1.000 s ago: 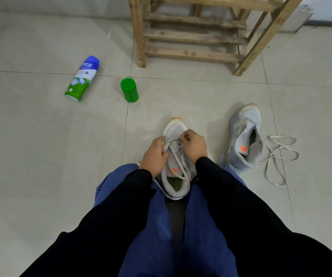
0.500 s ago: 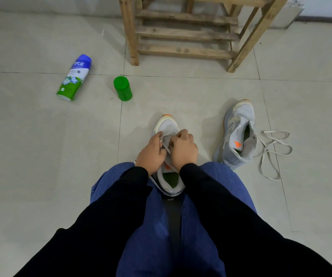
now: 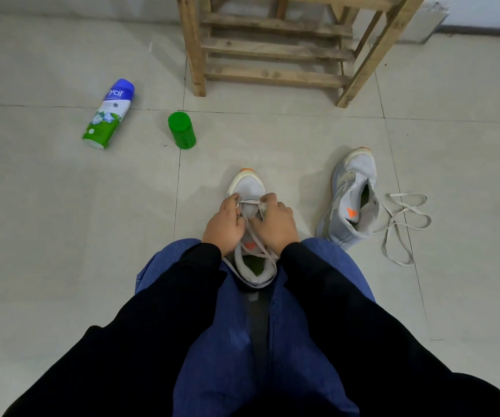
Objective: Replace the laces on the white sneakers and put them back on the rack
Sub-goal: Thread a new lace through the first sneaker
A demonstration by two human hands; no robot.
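I have the sneaker standing heel-in between the knees to steady it, so the left hand and right hand, fingers curled, each pinch the lace at the front eyelets; the other sneaker lies rightward beside a loose lace.

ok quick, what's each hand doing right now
left hand: pinching the lace on the sneaker
right hand: pinching the same lace

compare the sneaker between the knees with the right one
The left hand and right hand pinch the threaded lace of the centre sneaker; the right-side sneaker lies untouched. The centre sneaker is partly laced; the right-side sneaker shows no lacing, a loose lace on the floor beside it. Both white, orange toe tips.
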